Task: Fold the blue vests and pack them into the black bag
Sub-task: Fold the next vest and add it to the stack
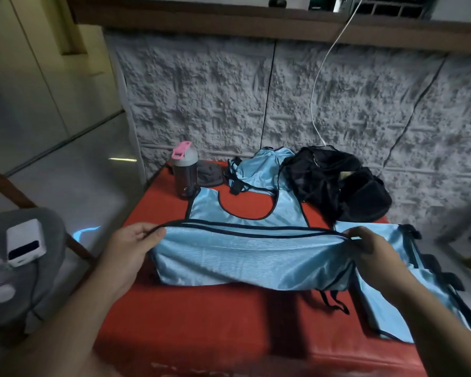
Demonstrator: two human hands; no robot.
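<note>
A shiny light-blue vest (245, 257) with thin black piping lies across the middle of the red table (201, 322), its lower hem lifted and turned up toward the neckline. The fabric is smooth and finely ribbed, with a rounded scoop neck at 12 o'clock and loose black straps trailing from its 5 o'clock corner. The left hand (132, 247) pinches the hem's black edge at 9 o'clock of the vest, thumb on top; the right hand (370, 247) pinches the same edge at 3 o'clock, so the hem is stretched in a shallow arc between them.

At 4 o'clock a second vest (386, 303) lies flat, a long folded shape reaching the table's edge. At 12 o'clock a third vest (259, 167) sits crumpled in a soft heap. Just beside it, at 1 o'clock, the black bag (335, 183) slumps against the wall, its mesh wrinkled and its mouth loose.

At 11 o'clock stands a dark translucent bottle (185, 172) with a grey lid and pink cap, touching a grey cloth (211, 172). A white cable (318, 99) hangs down the rough, pebbled wall panel. Off the table at 9 o'clock, a white box-shaped device (25, 240) rests on a grey cushion (38, 281).
</note>
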